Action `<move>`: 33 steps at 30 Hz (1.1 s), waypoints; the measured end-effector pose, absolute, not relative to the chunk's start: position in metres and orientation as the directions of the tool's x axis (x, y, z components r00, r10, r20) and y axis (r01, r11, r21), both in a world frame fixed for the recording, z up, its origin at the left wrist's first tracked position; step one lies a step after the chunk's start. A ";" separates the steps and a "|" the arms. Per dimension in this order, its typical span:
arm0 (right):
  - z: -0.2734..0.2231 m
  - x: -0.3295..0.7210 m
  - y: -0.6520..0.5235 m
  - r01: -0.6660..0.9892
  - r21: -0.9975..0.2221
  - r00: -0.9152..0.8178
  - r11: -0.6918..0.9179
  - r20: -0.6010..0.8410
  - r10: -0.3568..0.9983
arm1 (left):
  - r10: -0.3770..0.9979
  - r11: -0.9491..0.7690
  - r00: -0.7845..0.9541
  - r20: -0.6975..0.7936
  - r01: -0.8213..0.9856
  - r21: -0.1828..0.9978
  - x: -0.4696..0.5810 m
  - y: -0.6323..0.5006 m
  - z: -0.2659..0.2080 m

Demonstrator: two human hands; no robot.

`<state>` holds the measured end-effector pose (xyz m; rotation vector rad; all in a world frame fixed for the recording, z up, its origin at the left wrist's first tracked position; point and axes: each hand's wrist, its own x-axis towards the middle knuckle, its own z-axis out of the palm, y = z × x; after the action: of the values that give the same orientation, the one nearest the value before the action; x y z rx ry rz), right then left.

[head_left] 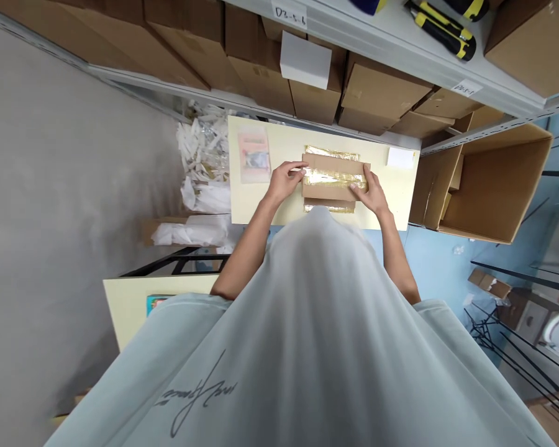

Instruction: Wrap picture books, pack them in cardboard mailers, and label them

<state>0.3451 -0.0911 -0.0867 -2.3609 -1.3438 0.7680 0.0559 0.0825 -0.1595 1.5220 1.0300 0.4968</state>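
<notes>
A small cardboard box (330, 194) with shiny yellowish clear tape across its middle lies on the pale yellow table (284, 208). More taped cardboard shows beyond its far and near edges; whether it is part of the same box I cannot tell. At the box's left edge, my left hand (285, 180) has its thumb and fingers closed on the cardboard. My right hand (372, 194) grips the right end, thumb on top near the tape and fingers along the far right corner. Both undersides are hidden.
A pink-and-white packet (254, 155) lies left on the table, a white paper (400, 158) right. Beyond stands a shelf (382, 46) with cartons and a yellow-black utility knife (442, 30). A large open carton (494, 186) is at right; white packing scraps (207, 149) lie left.
</notes>
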 end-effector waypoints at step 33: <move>-0.100 0.247 -0.016 0.312 -0.829 0.156 -0.464 -0.437 0.886 | 0.744 0.298 0.547 -0.385 0.245 0.923 0.050 0.057 -0.168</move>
<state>0.2470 -0.0159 -0.0996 -1.8693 -1.1365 1.3043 0.0501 0.0565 -0.1680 1.2664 0.9871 0.4155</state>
